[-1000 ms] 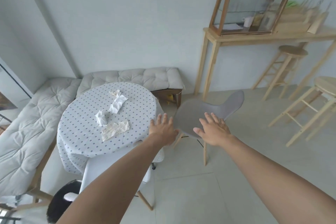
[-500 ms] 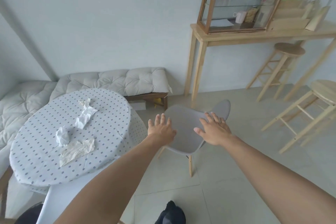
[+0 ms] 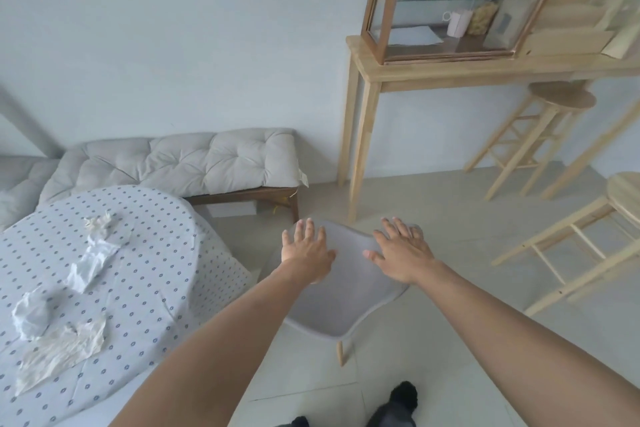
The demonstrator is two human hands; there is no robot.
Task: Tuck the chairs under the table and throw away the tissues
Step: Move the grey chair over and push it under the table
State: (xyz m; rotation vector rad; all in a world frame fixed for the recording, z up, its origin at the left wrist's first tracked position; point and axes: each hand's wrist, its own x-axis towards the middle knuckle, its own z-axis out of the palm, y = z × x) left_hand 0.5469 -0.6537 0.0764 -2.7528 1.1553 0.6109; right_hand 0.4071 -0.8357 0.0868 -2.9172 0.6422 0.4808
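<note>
Fingers (image 3: 306, 230) of both hands, left (image 3: 304, 253) and right (image 3: 401, 253), are spread flat over the chair (image 3: 341, 302), which stands just beside the surface (image 3: 145, 253) holding tissues (image 3: 90, 262); shoving without a grip could tip it.

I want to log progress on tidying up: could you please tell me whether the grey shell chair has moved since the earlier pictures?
Cannot tell: the head camera itself swung, and the grey shell chair stands beside the round dotted-cloth table with a similar gap as before.
</note>
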